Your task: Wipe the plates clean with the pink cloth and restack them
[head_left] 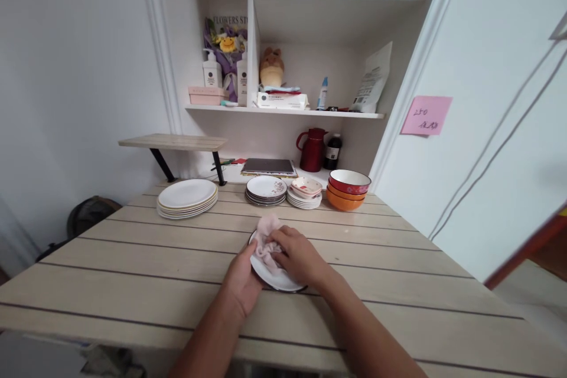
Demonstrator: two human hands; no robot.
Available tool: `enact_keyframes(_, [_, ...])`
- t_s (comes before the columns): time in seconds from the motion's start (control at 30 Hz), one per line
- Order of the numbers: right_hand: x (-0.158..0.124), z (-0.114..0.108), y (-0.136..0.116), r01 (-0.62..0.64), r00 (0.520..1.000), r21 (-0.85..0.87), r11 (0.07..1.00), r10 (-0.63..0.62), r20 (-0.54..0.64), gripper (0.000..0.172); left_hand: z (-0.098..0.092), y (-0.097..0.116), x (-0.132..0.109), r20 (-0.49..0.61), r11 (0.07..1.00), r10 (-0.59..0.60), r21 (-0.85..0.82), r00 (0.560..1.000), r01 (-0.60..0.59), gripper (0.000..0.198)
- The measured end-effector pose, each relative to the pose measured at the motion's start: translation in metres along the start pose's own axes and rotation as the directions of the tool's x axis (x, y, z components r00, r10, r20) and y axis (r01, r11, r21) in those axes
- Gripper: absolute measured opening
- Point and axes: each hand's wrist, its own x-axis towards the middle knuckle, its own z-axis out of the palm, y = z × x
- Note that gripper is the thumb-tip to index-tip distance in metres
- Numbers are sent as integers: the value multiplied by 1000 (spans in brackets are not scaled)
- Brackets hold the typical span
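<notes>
A small white plate [279,280] with a dark rim is held just above the slatted wooden table [133,271], near its middle. My left hand [243,280] grips the plate's left edge from below. My right hand [297,255] is closed on a pale pink cloth [269,236] and presses it onto the plate's face. The cloth bunches up over the plate's far side and hides most of it.
At the table's far edge stand a stack of large white plates [186,196], a stack of dark-rimmed plates [266,189], small white dishes [305,194] and red and orange bowls [349,188]. Behind them are a red jug [312,150], a dark bottle [333,152] and shelves.
</notes>
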Motion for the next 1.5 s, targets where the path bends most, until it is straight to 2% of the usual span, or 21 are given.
enact_keyframes(0.2, [-4, -8, 6, -181, 983, -136, 974, 185, 13, 29, 2, 0, -4, -55, 1000, -4, 22, 998, 6, 38])
enact_keyframes(0.3, [-9, -13, 4, -229, 969, -156, 961, 241, 58, 34, 1, 0, -5, -61, 1000, -6, 27, 998, 7, 39])
enact_keyframes(0.47, [-16, -17, -3, -107, 984, -88, 990, 118, 133, 34, 0, 0, -3, -60, 999, 8, 41, 998, -6, 40])
enact_keyframes(0.63, [-15, -11, -7, 6, 991, 15, 1000, -8, 137, 28, -1, 0, 0, -61, 999, 13, 49, 998, -10, 38])
enact_keyframes(0.77, [-12, -5, -9, 98, 990, 76, 992, -105, 99, 35, -1, 0, 0, -40, 999, 23, 33, 999, -22, 35])
enact_keyframes(0.93, [-9, -6, -6, 33, 998, -13, 999, -32, 48, 32, -1, -1, -2, -12, 1000, 28, 8, 1000, -28, 34])
enact_keyframes(1.03, [-9, -9, -1, -74, 995, -80, 994, 79, 61, 32, -1, -1, -3, -33, 999, 14, 30, 999, -13, 37])
enact_keyframes(1.13, [-12, -14, 4, -208, 971, -153, 966, 223, 82, 37, 0, -1, -5, -56, 999, 5, 50, 998, -2, 38])
enact_keyframes(1.2, [-14, -18, 5, -251, 957, -180, 951, 272, 101, 39, 1, 0, -7, -59, 999, 2, 47, 998, 0, 38])
enact_keyframes(1.37, [-20, -23, 1, -158, 971, -147, 976, 181, 157, 38, 2, 1, -7, -57, 1000, 13, 24, 998, -12, 38])
enact_keyframes(1.5, [-20, -21, -3, -82, 979, -56, 995, 91, 182, 32, 1, 1, -5, -21, 1000, 3, -2, 1000, -3, 38])
